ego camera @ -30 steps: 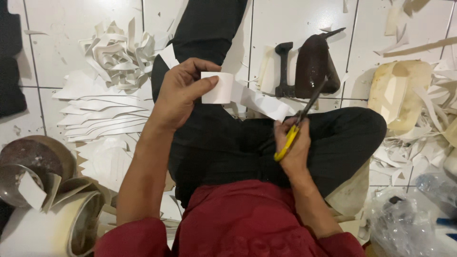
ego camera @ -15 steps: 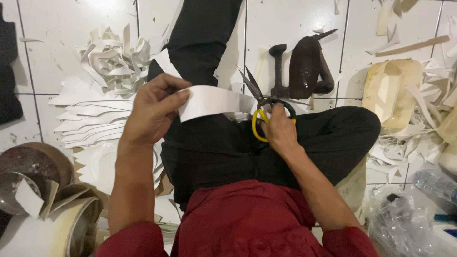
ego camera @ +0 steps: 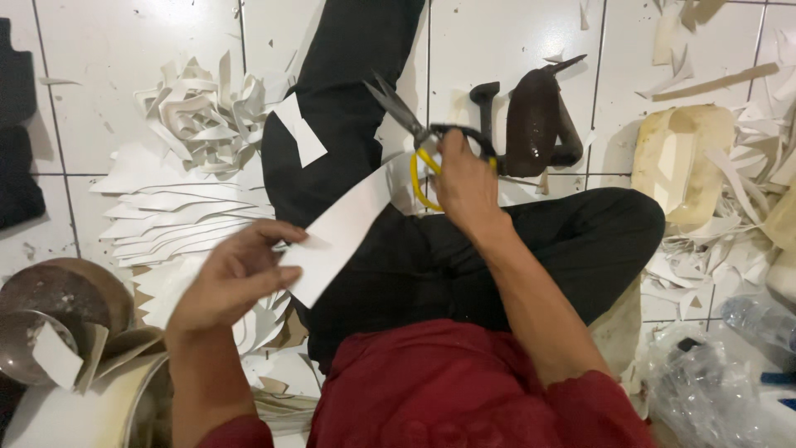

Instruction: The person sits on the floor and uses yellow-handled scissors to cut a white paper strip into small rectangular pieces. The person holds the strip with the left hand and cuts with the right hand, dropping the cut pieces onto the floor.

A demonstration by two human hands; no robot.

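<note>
Left hand (ego camera: 235, 278) pinches the lower end of a white paper strip (ego camera: 338, 235), which slants up across the black-trousered lap (ego camera: 431, 265). Right hand (ego camera: 464, 184) is closed through the yellow-handled scissors (ego camera: 421, 143), raised just above the strip's upper end, blades slightly parted. Stacked white cut pieces (ego camera: 178, 220) lie on the tiled floor left of the lap.

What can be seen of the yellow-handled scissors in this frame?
The yellow-handled scissors are metal, with dark grey pointed blades and looped handles, one yellow, one black. The blades stand open, pointing up and left over the black trouser leg. The right hand grips them through the loops. They are clear of the white paper strip held by the left hand.
</note>
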